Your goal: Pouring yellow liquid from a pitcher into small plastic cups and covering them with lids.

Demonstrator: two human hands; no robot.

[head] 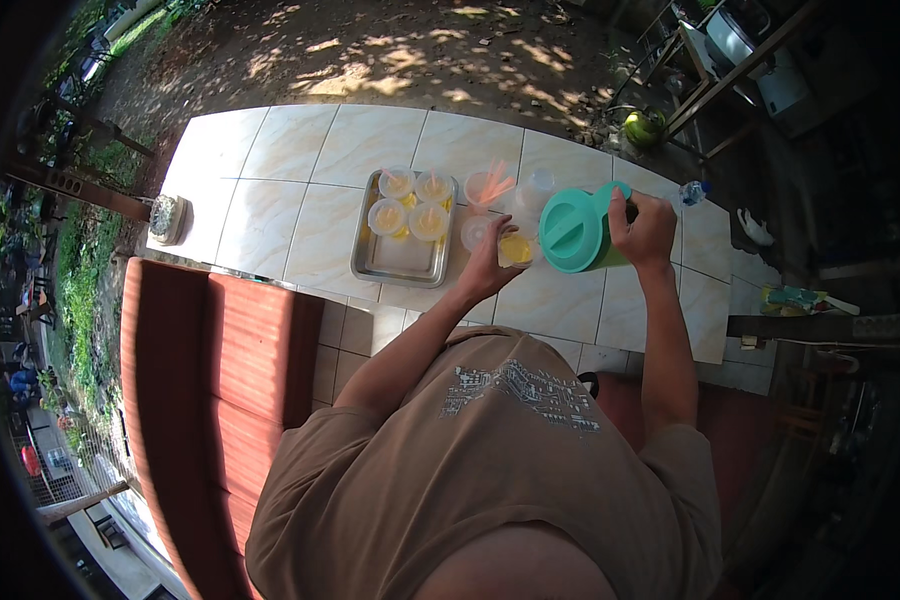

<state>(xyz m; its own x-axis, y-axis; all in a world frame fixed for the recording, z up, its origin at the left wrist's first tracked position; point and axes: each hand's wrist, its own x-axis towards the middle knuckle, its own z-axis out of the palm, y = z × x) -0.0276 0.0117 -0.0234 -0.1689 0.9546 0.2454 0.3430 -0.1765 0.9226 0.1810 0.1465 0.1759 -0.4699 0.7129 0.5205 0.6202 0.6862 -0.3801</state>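
My left hand (489, 264) holds a clear plastic cup (517, 250) with yellow liquid in it. My right hand (643, 229) grips the handle of a pitcher with a green lid (571, 229), close to the right of that cup. On a metal tray (406, 277) at the left stand several lidded cups (387, 217) of yellow drink with pink straws. Between the tray and the pitcher, pink straws (498, 182) stand in a clear container. Clear plastic lids (475, 232) lie beside my left fingers. More clear plastic ware (537, 193) stands behind the held cup, its kind hard to tell.
The tiled table (330, 150) spans the view. A plastic bottle with a blue cap (694, 193) is at its right end, a small whitish object (168, 219) at its left end. A red cushioned bench (244, 352) borders the near left. Wooden posts stand at both sides.
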